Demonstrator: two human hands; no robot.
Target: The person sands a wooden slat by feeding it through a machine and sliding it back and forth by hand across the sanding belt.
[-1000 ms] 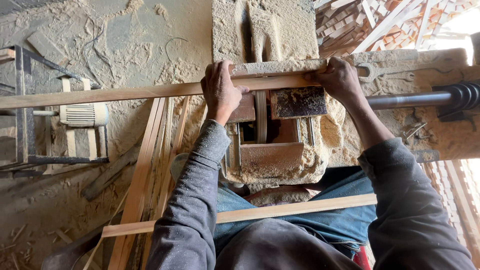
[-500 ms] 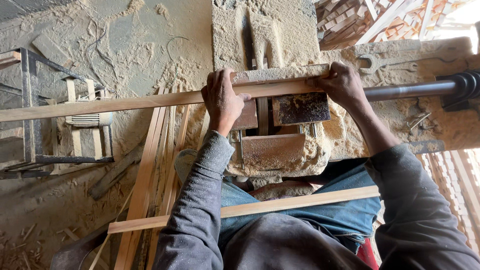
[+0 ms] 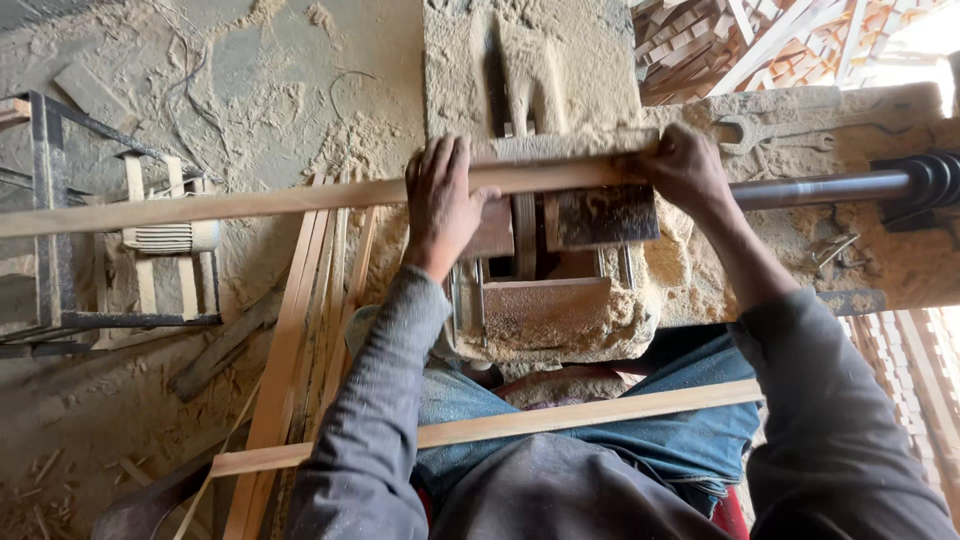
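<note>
A long thin wooden strip (image 3: 250,204) runs across a sawdust-covered machine (image 3: 560,300) from the far left to about mid-right. My left hand (image 3: 438,205) is clamped over the strip just left of the machine's narrow vertical wheel (image 3: 524,222). My right hand (image 3: 682,165) grips the strip's right end, beside a dark metal block (image 3: 600,215). A second wooden strip (image 3: 560,416) lies across my lap, touched by neither hand.
A steel shaft (image 3: 830,187) with a black coiled end runs right from the machine. Several long strips (image 3: 300,330) lie on the dusty floor at left, near a small motor (image 3: 170,238) in a metal frame. Stacked wood pieces (image 3: 720,40) sit at top right, a wrench (image 3: 770,130) on the bench.
Both hands kept their hold on the strip; it has slid slightly rightwards along the machine. The view has shifted a little.
</note>
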